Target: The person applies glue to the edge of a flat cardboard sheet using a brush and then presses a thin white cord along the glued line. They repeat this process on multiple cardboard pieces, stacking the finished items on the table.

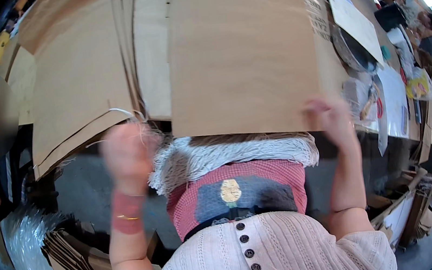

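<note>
Under the brown paper sheet (240, 50), white cords (229, 155) half-hidden; right hand (331, 120) pinches its edge, blurred left hand (128, 154) grip unclear.

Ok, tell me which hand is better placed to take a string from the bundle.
Left, probably. The left hand is right beside the white string bundle, with loose strands at it. The right hand is at the brown sheet's lower corner.

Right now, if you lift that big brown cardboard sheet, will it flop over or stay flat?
Probably it stays mostly flat: the cardboard sheet looks straight-edged, with no sag showing. It seems light for its size, being thin, with only the right hand at its corner. The white string bundle beneath would likely flop instead.
</note>
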A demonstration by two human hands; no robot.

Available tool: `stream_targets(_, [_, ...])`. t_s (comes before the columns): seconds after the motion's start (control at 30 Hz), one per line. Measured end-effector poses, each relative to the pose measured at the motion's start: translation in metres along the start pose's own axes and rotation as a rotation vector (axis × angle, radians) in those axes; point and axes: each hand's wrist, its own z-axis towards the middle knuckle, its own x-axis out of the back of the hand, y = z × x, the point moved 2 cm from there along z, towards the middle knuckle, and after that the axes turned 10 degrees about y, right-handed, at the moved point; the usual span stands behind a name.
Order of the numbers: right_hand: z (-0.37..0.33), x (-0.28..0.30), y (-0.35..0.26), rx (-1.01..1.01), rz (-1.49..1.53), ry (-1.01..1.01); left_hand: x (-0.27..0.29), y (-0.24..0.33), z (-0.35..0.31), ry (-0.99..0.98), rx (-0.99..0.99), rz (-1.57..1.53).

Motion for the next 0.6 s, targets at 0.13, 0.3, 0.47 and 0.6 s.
stream_targets(0.13, [0.002, 0.076, 0.099, -0.026, -0.818, 0.249, -0.087, 0.102, -0.021, -0.377, -0.35, -0.025])
stream_targets(0.3, [-0.009, 0.095, 0.129, 0.058, -0.867, 0.181, -0.139, 0.092, -0.004, -0.404, -0.367, 0.041])
stream_targets(0.47, [-0.004, 0.126, 0.137, -0.088, -0.092, 0.71, -0.142, 0.088, 0.016, -0.51, -0.227, -0.056])
stream_targets(0.6, [0.064, 0.14, 0.132, -0.163, 0.199, 0.85, -0.136, 0.091, 0.017, -0.537, -0.231, -0.034])
